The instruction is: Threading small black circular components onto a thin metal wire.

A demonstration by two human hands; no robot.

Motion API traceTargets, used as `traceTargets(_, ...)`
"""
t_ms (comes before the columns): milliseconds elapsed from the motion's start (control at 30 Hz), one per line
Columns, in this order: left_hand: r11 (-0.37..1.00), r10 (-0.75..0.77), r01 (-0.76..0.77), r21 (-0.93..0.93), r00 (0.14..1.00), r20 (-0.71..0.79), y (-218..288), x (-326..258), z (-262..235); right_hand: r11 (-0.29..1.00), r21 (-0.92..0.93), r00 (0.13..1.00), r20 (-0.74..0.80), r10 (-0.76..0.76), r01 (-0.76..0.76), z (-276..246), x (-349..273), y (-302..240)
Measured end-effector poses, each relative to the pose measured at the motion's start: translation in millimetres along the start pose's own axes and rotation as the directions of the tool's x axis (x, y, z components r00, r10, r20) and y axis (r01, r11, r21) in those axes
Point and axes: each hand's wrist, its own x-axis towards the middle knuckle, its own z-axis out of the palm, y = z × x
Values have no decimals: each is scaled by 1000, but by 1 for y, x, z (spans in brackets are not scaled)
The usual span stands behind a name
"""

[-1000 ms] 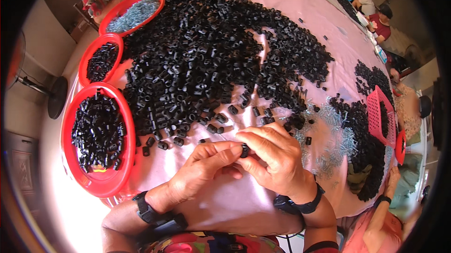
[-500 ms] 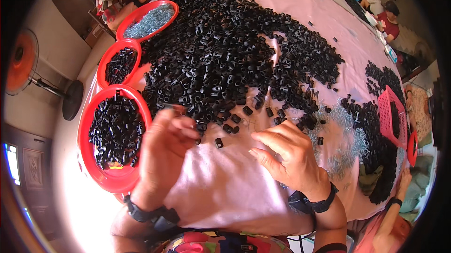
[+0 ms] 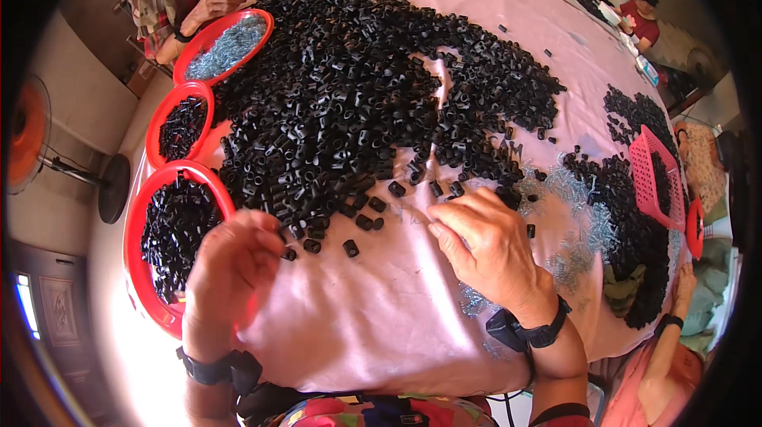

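My left hand (image 3: 242, 264), blurred, has its fingers curled beside the nearest red tray (image 3: 136, 268), which holds small black pieces (image 3: 178, 232). What it holds, if anything, is smeared. Over the pink cloth, my right hand (image 3: 496, 248) has bent fingers, with thumb and forefinger tips close together; anything between them is hidden. Ahead of both hands spreads a large heap of short, hollow black plastic tubes (image 3: 341, 94). A few loose ones lie at its near edge, among them a single black tube (image 3: 351, 248) between my hands.
Two more red trays stand at left, one with black pieces (image 3: 181, 127), one with shiny pale-blue pieces (image 3: 230, 46). More pale-blue bits (image 3: 583, 205) lie scattered at right, beside a pink basket (image 3: 647, 177). Co-workers' arms (image 3: 210, 10) (image 3: 671, 332) reach in at both sides.
My left hand has moved left and down, from over the heap's edge toward the nearest red tray. My right thumb and forefinger tips have come closer together. The view has shifted slightly.
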Motion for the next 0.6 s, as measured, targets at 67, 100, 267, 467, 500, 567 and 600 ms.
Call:
traceTargets(67,877,-179,140,459,983,43,-4,1,35,997,-66,1000,-7,26,-27,-5,-2,8)
traceTargets(100,774,-204,181,607,978,-32,-4,1,51,993,-114,999,-15,34,-35,-7,-2,9)
traceTargets(267,810,-74,-26,586,986,147,-28,26,62,998,-66,994,-111,-1,-7,-8,5,11)
traceTargets(467,574,46,-376,728,902,429,-39,43,81,983,-143,993,-41,107,-112,-24,-2,21)
traceTargets(500,306,40,-568,764,809,586,-40,45,82,984,-135,993,7,117,-116,-26,-4,23)
traceTargets(567,237,42,-601,763,791,610,-45,44,87,993,-86,997,-15,81,-82,-18,-5,26)
traceTargets(600,200,53,-619,759,781,623,-48,44,88,992,-96,997,-30,78,-80,-18,-3,25)
